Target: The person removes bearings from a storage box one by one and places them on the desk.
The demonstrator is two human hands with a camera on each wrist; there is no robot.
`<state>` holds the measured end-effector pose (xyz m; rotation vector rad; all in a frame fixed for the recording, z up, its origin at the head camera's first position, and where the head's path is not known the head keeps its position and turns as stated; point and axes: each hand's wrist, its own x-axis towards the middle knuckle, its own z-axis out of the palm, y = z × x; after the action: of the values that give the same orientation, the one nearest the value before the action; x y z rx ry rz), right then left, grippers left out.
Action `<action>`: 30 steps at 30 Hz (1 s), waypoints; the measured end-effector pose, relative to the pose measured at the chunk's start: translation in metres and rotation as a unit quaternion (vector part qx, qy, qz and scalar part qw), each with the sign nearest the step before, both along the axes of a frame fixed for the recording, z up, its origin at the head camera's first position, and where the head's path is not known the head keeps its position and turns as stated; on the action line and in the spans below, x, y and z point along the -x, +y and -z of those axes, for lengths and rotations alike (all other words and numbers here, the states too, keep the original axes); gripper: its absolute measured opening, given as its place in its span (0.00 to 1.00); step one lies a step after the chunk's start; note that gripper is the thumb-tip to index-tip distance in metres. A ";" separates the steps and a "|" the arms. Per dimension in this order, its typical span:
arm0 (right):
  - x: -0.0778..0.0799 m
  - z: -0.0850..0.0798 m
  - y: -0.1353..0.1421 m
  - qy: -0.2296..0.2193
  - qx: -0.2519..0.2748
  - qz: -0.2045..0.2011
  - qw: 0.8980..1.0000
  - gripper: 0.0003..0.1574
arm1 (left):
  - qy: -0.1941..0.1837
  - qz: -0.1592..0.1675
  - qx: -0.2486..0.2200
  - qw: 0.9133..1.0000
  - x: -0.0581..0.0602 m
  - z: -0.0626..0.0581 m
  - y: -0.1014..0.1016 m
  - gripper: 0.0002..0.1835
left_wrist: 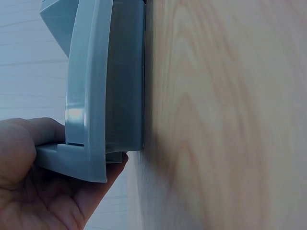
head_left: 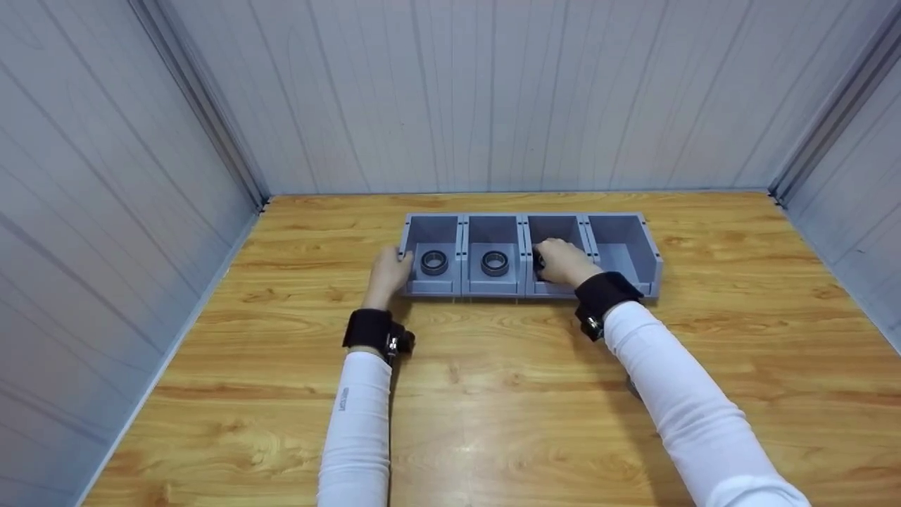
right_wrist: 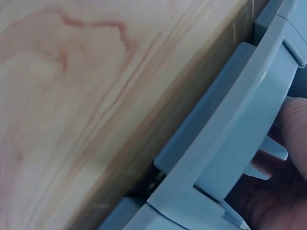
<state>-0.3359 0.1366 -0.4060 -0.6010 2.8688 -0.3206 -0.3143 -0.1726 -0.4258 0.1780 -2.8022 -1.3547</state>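
Observation:
Four joined grey bins stand in a row in the head view. My left hand [head_left: 388, 271] grips the outer side wall of the leftmost bin [head_left: 431, 287]; in the left wrist view the thumb and fingers lie on either side of that wall. A ball bearing [head_left: 434, 263] lies flat in this bin, and a second bearing [head_left: 495, 263] lies in the bin beside it. Inside the third bin [head_left: 555, 227], my right hand [head_left: 563, 260] holds a dark bearing [head_left: 538, 261], mostly hidden by the fingers. The right wrist view shows the hand behind the bin's front lip [right_wrist: 249, 115].
The rightmost bin [head_left: 623, 257] shows its bare floor. A small grey object [head_left: 632, 386] on the wooden table [head_left: 479, 408] is mostly hidden by my right forearm. Pale panel walls [head_left: 457, 98] enclose the table at the back and both sides.

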 end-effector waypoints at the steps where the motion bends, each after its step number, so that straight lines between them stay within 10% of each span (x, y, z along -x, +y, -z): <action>1: 0.000 0.000 0.000 -0.002 -0.001 0.002 1.000 0.16 | 0.002 0.000 -0.002 1.000 0.000 0.000 0.000 0.10; 30: -0.001 0.001 0.006 0.023 0.032 -0.023 0.999 0.14 | 0.008 0.006 -0.001 1.000 -0.001 -0.001 0.001 0.12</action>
<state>-0.3350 0.1424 -0.4065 -0.6946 2.8935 -0.3970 -0.3131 -0.1714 -0.4252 0.1513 -2.7933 -1.3546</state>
